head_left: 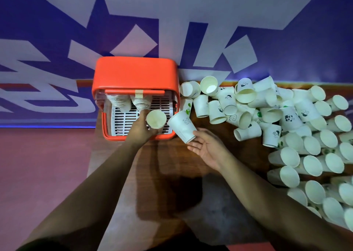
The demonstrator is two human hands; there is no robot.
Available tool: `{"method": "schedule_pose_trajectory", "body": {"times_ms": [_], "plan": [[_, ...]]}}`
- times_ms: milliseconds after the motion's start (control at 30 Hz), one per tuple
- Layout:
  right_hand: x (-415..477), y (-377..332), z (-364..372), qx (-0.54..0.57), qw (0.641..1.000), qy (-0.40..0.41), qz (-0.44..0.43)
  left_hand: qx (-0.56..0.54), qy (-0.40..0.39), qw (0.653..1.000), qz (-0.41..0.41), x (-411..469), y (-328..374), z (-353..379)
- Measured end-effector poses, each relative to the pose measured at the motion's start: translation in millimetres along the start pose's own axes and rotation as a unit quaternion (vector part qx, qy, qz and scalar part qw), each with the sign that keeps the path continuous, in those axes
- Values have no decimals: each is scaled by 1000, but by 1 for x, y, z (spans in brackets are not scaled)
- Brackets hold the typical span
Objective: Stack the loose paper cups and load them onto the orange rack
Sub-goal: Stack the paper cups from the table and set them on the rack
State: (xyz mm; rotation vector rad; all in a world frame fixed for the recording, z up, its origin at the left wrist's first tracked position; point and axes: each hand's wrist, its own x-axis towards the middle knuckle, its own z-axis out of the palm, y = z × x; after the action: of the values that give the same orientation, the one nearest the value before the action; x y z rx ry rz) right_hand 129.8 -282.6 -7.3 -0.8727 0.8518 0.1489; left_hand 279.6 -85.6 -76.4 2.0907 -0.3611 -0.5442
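Spreading across the background, a blue wall (191, 11) painted with large white shapes rises behind a dark wooden table (172, 164). A heap of loose paper cups (298, 136), most lying on their sides and some printed with small cartoon figures, covers the table's right half and runs out of the picture at the right edge. The orange rack (133, 71) stands at the table's far left end, just beside the heap, with a white slatted tray (126, 120) inside it. 2 nested stacks of cups (119, 101) lean side by side at the back of that tray. The person's left hand (141, 129) reaches over the rack's front edge, fingers curled round a single cup (156, 119) whose mouth faces the camera. The right hand (208, 148), palm up with fingers loosely extended, meets the base of a tilted cup (181, 125) at thumb and fingertips; whether it pinches the cup cannot be told.
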Motion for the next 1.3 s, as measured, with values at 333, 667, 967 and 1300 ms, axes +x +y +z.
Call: {"method": "schedule_pose_trajectory", "body": {"times_ms": [333,667,967,1300], "plan": [[6,3,14,-2,999,-39,-8,57,-89,994,-19,-3,-10,-13],[16,1,22,-24,999,-34,-12,-13,-63,998,-11,-4,-2,-4],[21,0,11,-60,997,-43,-35,22,-116,993,-31,-4,1,-4],[21,-6,43,-387,903,-87,-166,-272,-50,961,-13,-33,48,-36]]}}
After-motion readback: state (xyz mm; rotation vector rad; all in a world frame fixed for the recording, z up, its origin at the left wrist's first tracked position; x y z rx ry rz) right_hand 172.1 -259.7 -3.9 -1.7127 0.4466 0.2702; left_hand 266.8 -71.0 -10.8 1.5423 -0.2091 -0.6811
